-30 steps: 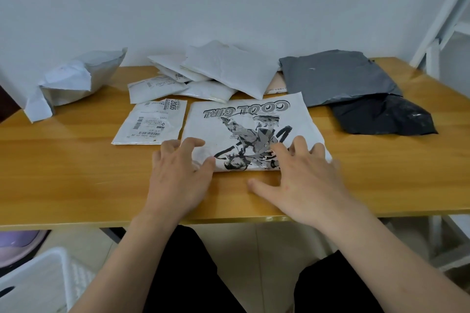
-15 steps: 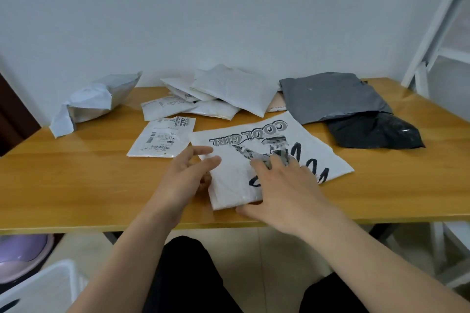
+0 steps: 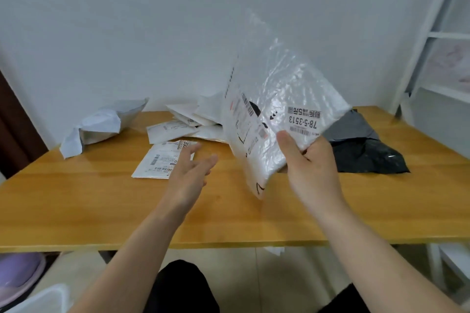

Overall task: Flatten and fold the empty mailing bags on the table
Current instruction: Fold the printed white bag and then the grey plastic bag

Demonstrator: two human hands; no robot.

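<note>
Between thumb and curled fingers, right hand (image 3: 311, 168) grips white mailing bag (image 3: 277, 114); left hand (image 3: 189, 173) open, holds nothing.

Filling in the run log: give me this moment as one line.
right hand: holds white mailing bag up off table | left hand: open, empty, above table | fold: not yet done

Soft even light; raised bag (image 3: 277, 99) motion-blurred, glaring.
</note>
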